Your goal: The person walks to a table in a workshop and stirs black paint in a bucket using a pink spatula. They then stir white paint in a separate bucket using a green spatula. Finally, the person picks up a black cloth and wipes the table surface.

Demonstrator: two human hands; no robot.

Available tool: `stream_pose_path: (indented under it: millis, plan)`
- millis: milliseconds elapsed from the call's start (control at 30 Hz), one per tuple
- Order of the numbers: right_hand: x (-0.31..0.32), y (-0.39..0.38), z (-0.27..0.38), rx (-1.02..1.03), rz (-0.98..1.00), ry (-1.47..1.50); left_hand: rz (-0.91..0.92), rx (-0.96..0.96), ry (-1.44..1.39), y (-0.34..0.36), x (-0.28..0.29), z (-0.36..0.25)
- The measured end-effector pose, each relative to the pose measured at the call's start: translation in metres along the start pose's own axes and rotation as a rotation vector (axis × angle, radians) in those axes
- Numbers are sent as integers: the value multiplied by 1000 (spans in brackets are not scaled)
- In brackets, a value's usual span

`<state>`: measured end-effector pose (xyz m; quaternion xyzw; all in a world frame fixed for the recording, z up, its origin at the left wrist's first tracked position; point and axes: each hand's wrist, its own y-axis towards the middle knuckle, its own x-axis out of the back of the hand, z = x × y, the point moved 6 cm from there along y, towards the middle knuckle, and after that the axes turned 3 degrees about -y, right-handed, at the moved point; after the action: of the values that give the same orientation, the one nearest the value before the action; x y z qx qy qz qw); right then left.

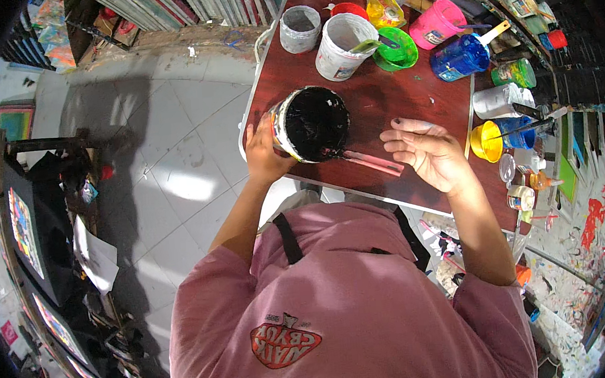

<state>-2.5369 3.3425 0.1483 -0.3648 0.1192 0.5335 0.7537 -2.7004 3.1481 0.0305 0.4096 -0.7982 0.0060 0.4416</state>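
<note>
A white tub of black ink or paint [317, 124] stands near the front left of the dark red table [410, 100]. My left hand [267, 151] is wrapped round the tub's left side and grips it. Out of the tub's front right rim leans a pinkish-red stick or handle [376, 163]; its other end is hidden in the black. Just right of that handle, my right hand [425, 151] hovers over the table with its fingers stretched out, holding nothing. Dark smudges mark its fingertips.
Behind the tub stand a grey-white bucket [345, 47], a smaller grey tub [300, 29] and a green tub [395, 48]. Pink [436, 24], blue [459, 57] and yellow [486, 141] containers line the right side. A framed rack [13, 214] stands at far left.
</note>
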Motion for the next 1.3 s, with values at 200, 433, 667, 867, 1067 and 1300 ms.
stream_pose_path:
  millis: [200, 433, 667, 867, 1067, 1300]
  plan:
    - [-4, 2, 6, 55, -103, -219, -10, -2, -13, 2, 2, 1]
    - [-40, -2, 15, 590, -45, -1840, 38, 46, 20, 7, 2, -1]
    - [-23, 14, -16, 526, -20, -2177, 40, 76, -15, 9, 1, 2]
    - [-23, 11, -7, 676, -84, -1959, 73, 142, -50, 5, -3, 7]
    - [-32, 25, -11, 465, -13, -2521, 133, 120, -58, 17, 0, -3]
    - [-81, 30, 25, 396, 119, -2692, 58, -33, -50, 12, 0, 3]
